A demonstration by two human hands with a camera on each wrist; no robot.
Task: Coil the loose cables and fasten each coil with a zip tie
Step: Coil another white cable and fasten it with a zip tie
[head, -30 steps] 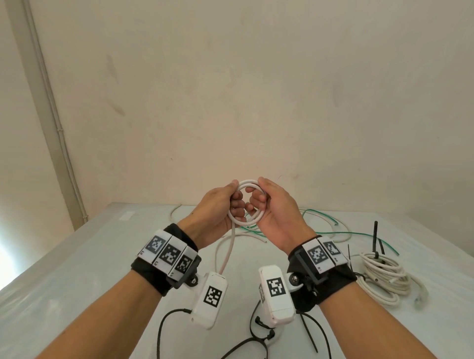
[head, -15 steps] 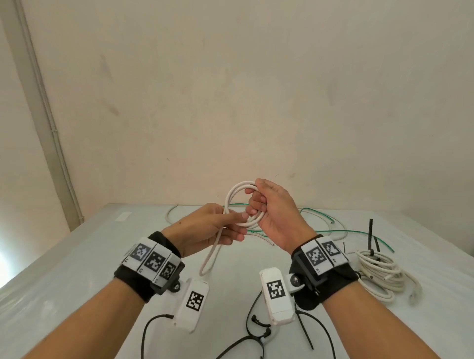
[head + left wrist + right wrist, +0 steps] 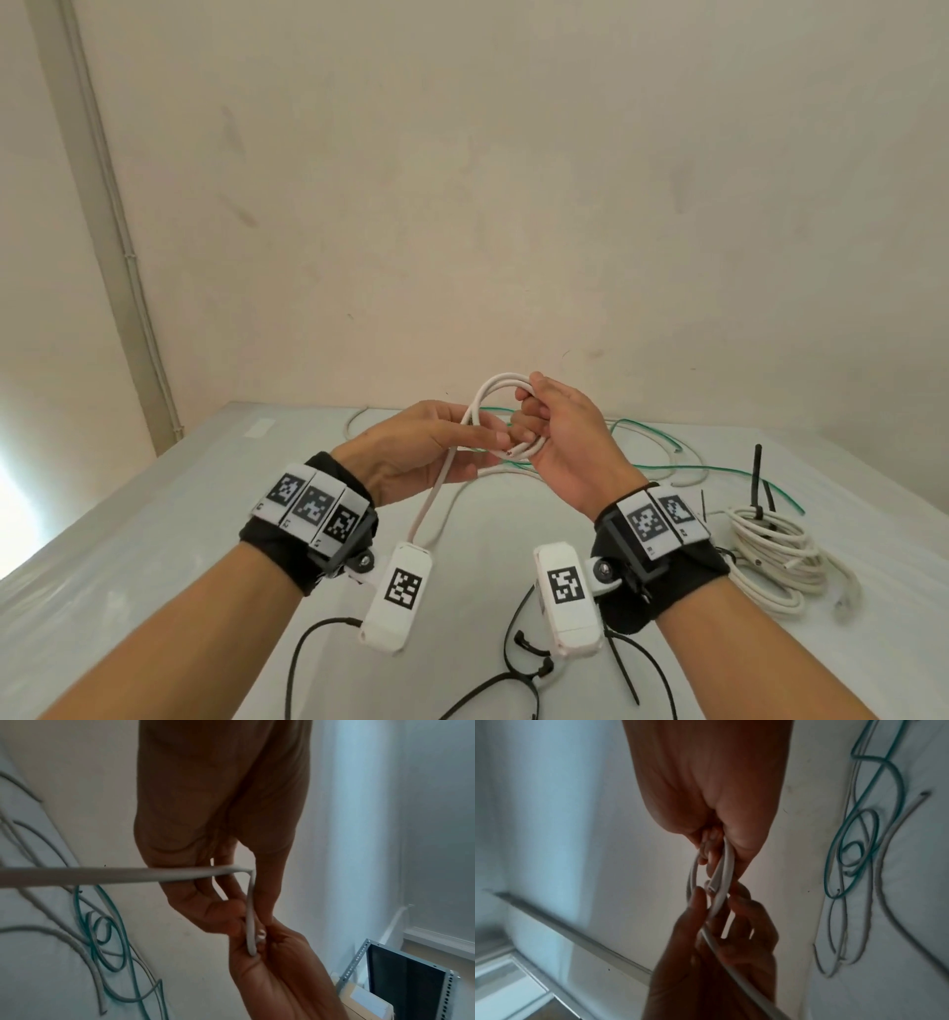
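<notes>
A white cable (image 3: 494,386) is wound into a small coil in the air above the white table (image 3: 154,539). My right hand (image 3: 529,426) grips the coil's loops (image 3: 693,874) with curled fingers. My left hand (image 3: 488,447) reaches in from the left and pinches the cable's loose run (image 3: 128,875) between thumb and fingers, just beside the coil. The tail (image 3: 429,509) hangs down from the left hand toward the table. A cut cable end (image 3: 513,453) sticks out below the right hand's fingers. In the right wrist view the left hand (image 3: 718,923) sits under the coil.
A thin green cable (image 3: 667,465) and loose white cables (image 3: 354,419) lie at the back of the table. At the right lies a white coil (image 3: 770,555) bound with a black zip tie (image 3: 759,478). Loose black zip ties (image 3: 518,683) lie near the front edge.
The left hand left the coil and slid down and leftward along the loose run. The right hand kept the coil, and the loop now stands taller above its fingers.
</notes>
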